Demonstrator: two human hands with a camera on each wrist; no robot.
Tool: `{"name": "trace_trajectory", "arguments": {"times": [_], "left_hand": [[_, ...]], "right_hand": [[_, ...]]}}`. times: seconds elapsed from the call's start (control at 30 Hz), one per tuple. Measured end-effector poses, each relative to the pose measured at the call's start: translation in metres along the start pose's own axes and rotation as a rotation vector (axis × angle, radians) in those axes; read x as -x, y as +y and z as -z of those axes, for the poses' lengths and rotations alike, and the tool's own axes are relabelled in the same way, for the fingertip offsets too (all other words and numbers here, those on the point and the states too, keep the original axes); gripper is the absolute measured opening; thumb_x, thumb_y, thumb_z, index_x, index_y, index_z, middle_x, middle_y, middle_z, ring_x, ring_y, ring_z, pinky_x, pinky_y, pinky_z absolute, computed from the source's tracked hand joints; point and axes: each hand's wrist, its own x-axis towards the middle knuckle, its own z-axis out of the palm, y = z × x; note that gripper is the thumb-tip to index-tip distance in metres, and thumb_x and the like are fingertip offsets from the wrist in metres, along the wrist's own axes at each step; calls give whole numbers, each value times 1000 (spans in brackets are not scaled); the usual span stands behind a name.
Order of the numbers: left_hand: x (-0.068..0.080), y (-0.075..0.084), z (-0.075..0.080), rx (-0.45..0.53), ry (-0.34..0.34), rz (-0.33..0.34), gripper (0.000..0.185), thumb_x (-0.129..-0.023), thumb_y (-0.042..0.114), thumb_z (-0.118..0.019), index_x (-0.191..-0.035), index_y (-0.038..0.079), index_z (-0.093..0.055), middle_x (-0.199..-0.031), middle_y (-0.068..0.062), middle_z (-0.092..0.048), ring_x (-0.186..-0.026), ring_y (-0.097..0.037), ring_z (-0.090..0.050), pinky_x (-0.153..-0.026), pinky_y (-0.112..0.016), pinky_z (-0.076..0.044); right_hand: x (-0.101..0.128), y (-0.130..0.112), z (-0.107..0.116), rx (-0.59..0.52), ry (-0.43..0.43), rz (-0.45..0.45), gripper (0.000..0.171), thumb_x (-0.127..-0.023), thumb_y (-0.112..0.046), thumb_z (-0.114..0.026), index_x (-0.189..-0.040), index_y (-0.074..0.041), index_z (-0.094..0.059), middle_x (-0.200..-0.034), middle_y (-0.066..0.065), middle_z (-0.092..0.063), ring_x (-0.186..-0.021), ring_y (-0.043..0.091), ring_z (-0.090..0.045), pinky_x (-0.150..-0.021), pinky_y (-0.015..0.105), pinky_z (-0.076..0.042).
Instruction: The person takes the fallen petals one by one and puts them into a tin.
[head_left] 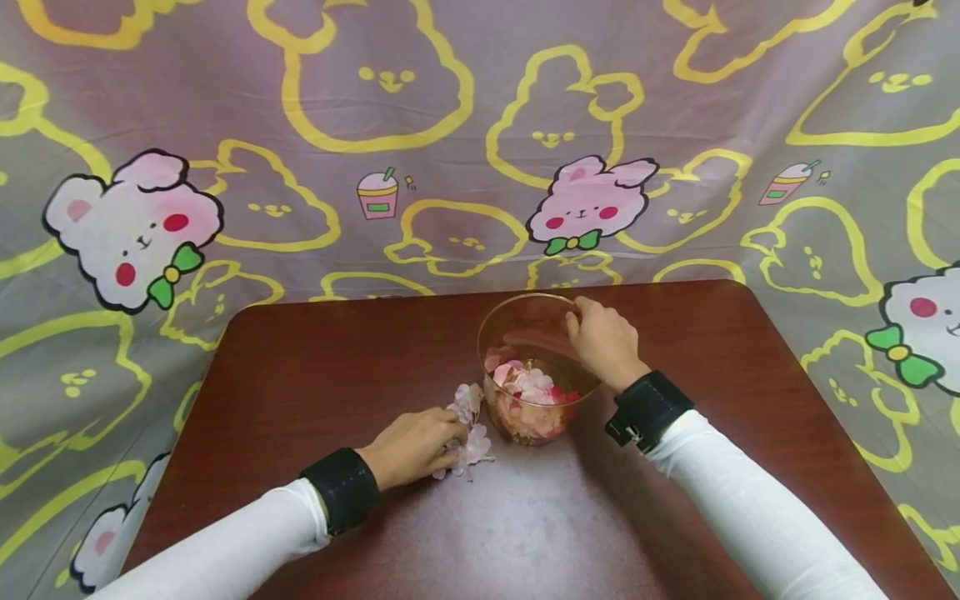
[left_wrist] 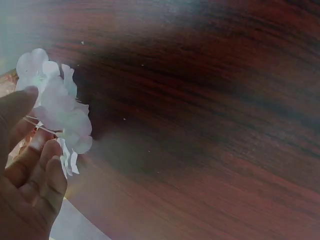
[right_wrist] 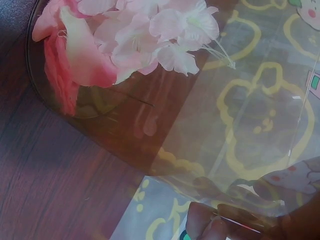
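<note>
A clear glass bowl [head_left: 517, 321] stands on the dark wooden table [head_left: 337, 350], partly filled with pink, white and red fabric petals [head_left: 534, 392]. My right hand [head_left: 603, 340] grips the bowl's right rim, fingers over the edge; in the right wrist view the fingertips [right_wrist: 210, 222] show through the glass bowl [right_wrist: 240, 130] below the petals [right_wrist: 130, 40]. My left hand [head_left: 416, 446] rests on the table left of the bowl and pinches a pale pink flower cluster [head_left: 471, 429]. In the left wrist view the fingers [left_wrist: 35, 165] curl round the white blossoms [left_wrist: 57, 107].
A grey cloth printed with yellow outlines and pink rabbits [head_left: 588, 204] hangs behind and around the table. The table's rounded far corners [head_left: 240, 321] and right edge [head_left: 840, 433] are in view. Bare wood [head_left: 525, 525] lies in front of the bowl.
</note>
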Motion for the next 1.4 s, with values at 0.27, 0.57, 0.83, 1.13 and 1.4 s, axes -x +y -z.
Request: {"name": "trace_trajectory", "arguments": {"times": [0.27,0.57,0.83,1.13,1.4], "left_hand": [[1,-4,1,18,0,3,2,-90,18,-75,-89,21,-74,-80,8,-65,-71,-6,-52,-61,-24,-45],[2,-11,24,6,114,6,6,-91,17,-73,-96,13,-74,-82,5,-66,-73,-8,-58,-66,-27,-52],[-1,-9,35,11,142,-4,4,-92,16,-73,-94,13,-72,-78,7,-61,-70,-6,-51,-62,-24,-47],[-3,-8,47,43,166,46,5,-92,19,-73,-97,16,-72,-82,7,-64,-72,-5,-52,-65,-24,-49],[-8,-7,66,104,254,55,5,-94,18,-69,-96,15,-72,-84,7,-65,-75,-6,-55,-70,-27,-52]], "right_hand": [[0,-1,0,10,-7,0,23,-104,-27,-49,-102,-8,-61,-79,11,-59,-75,32,-63,-56,40,-40],[-1,0,0,13,-6,-1,24,-104,-27,-49,-104,-7,-62,-81,13,-62,-76,33,-64,-56,41,-42],[-1,1,0,11,-2,7,23,-105,-26,-49,-100,-7,-61,-78,12,-60,-74,32,-63,-54,39,-39],[-1,2,-2,6,2,7,22,-104,-26,-50,-93,-9,-58,-73,9,-56,-72,31,-62,-54,38,-38],[-1,1,-1,12,5,6,22,-104,-26,-50,-98,-8,-61,-80,12,-63,-77,34,-65,-56,42,-43]]}}
